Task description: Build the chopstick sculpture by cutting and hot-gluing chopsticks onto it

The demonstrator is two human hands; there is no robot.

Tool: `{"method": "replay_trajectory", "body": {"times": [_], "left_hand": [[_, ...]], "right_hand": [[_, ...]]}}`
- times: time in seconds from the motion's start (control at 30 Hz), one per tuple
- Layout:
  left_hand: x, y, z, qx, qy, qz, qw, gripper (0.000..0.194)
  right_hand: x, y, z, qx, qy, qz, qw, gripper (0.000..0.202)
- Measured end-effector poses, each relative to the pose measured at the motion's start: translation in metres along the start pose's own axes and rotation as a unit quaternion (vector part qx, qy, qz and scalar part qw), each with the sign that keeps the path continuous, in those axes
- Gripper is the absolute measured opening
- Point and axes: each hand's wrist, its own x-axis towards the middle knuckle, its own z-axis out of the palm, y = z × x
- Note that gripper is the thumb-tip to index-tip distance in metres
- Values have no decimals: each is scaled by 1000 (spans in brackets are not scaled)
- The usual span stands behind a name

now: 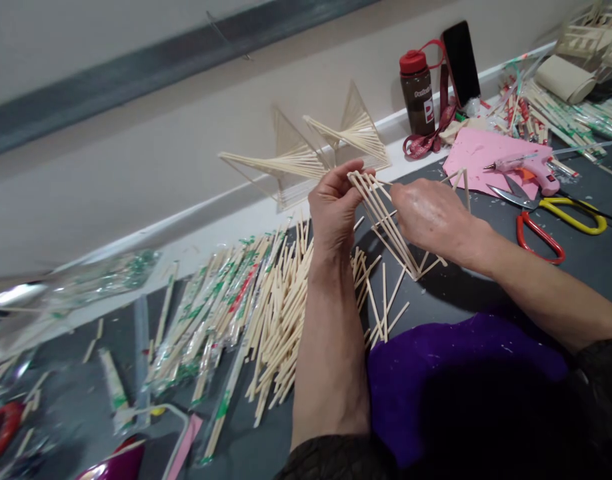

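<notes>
A frame of thin wooden sticks (397, 235) is held up over the dark table, its sticks fanning out from a corner near the table. My left hand (336, 203) pinches its upper left end between thumb and fingers. On the frame's right side, my right hand (429, 215) is closed, knuckles up, around a part of it; its fingertips are hidden. Loose sticks (281, 313) lie in a pile left of my left forearm, and a few more are scattered below the frame.
Finished stick structures (299, 163) lean at the wall. Wrapped chopsticks (216, 300) lie left. At right are a bottle (417, 100), a phone (461, 63), a pink glue gun (533, 167) on pink foam (473, 150), and scissors (541, 237).
</notes>
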Motion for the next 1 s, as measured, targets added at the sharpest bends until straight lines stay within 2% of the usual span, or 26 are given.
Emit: {"method": "replay_trajectory", "body": {"times": [0.1, 0.4, 0.6, 1.0], "left_hand": [[0, 0, 0, 0, 5, -3, 1000, 32], [-1, 3, 1, 1, 19, -16, 1000, 32], [0, 2, 0, 13, 16, -11, 1000, 31], [0, 3, 1, 17, 21, -10, 1000, 28]], "right_hand": [[0, -1, 1, 1, 20, 14, 1000, 33], [2, -3, 6, 2, 28, 18, 999, 36], [2, -8, 7, -9, 20, 20, 1000, 31], [3, -11, 13, -18, 9, 10, 1000, 32]]}}
